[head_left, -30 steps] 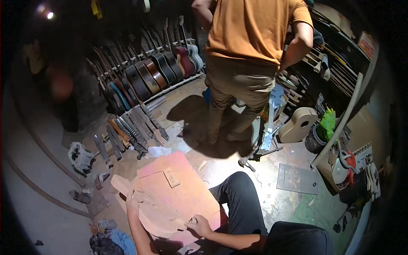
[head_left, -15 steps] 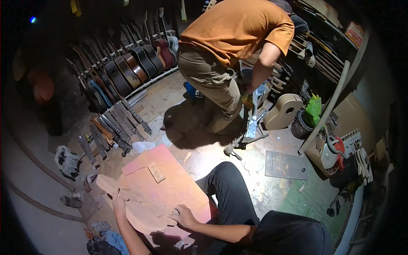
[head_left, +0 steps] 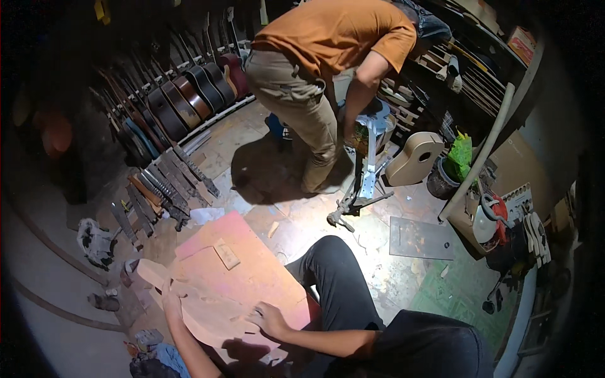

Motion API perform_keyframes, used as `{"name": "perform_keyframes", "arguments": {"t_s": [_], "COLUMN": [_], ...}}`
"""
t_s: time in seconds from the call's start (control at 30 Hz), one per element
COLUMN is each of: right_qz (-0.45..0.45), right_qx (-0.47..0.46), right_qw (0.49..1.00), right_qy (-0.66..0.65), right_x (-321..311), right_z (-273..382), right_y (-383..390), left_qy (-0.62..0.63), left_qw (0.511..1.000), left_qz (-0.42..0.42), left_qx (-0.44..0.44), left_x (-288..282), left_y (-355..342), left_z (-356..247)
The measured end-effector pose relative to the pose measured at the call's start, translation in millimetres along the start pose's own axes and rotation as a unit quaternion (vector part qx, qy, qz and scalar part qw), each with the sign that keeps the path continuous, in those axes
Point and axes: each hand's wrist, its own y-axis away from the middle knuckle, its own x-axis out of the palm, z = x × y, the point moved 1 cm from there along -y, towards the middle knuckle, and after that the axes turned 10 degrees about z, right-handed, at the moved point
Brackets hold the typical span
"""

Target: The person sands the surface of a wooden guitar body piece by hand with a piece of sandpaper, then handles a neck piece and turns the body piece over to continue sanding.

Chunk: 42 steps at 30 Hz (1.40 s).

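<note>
Pale tan, flat wooden workpiece [head_left: 213,310]: broad, rounded body, narrower extension at one end. Lies on near-left part of pink-orange, straight-edged board [head_left: 258,255]; narrow end points far-left, projecting past board's left edge. Surface plain, matt.

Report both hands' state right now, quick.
Left hand: closed on the edge of the pale wooden piece.
Right hand: fingers bent at that piece's right side; can't tell whether it holds anything.
</note>
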Motion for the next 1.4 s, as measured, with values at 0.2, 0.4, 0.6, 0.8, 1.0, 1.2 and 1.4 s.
{"name": "perform_keyframes", "arguments": {"t_s": [0.2, 0.4, 0.6, 0.8, 1.0, 1.2, 1.4], "right_qz": [-0.024, 0.02, -0.018, 0.05, 0.075, 0.076, 0.089], "right_qx": [0.03, 0.035, 0.048, 0.138, 0.108, 0.052, 0.064], "right_qw": [0.999, 0.999, 0.998, 0.987, 0.991, 0.996, 0.994], "right_qy": [-0.011, 0.006, 0.02, -0.06, -0.037, 0.002, 0.02], "right_x": [-1.8, 5.4, 4.3, -3.4, -15.8, -4.4, -9.1], "right_z": [-32.0, -17.6, -36.3, 11.6, 4.3, 21.0, 13.2], "right_y": [20.6, -0.1, -10.6, 16.9, -3.8, -20.3, -3.0], "left_qy": [-0.075, 0.009, -0.023, 0.025, 0.022, 0.042, 0.084], "left_qw": [0.997, 1.0, 0.998, 0.999, 0.999, 0.999, 0.995], "left_qz": [0.01, -0.01, 0.023, -0.031, -0.011, -0.014, -0.042], "left_qx": [0.021, 0.019, 0.057, 0.006, 0.033, 0.022, 0.045], "left_x": [15.8, 5.8, 28.9, 5.4, 25.0, 15.8, 11.3], "left_y": [21.1, 20.2, 23.1, 37.9, 36.4, 38.0, 33.0], "left_z": [-41.3, -22.5, -44.2, -40.0, -47.2, -47.5, -28.6]}}
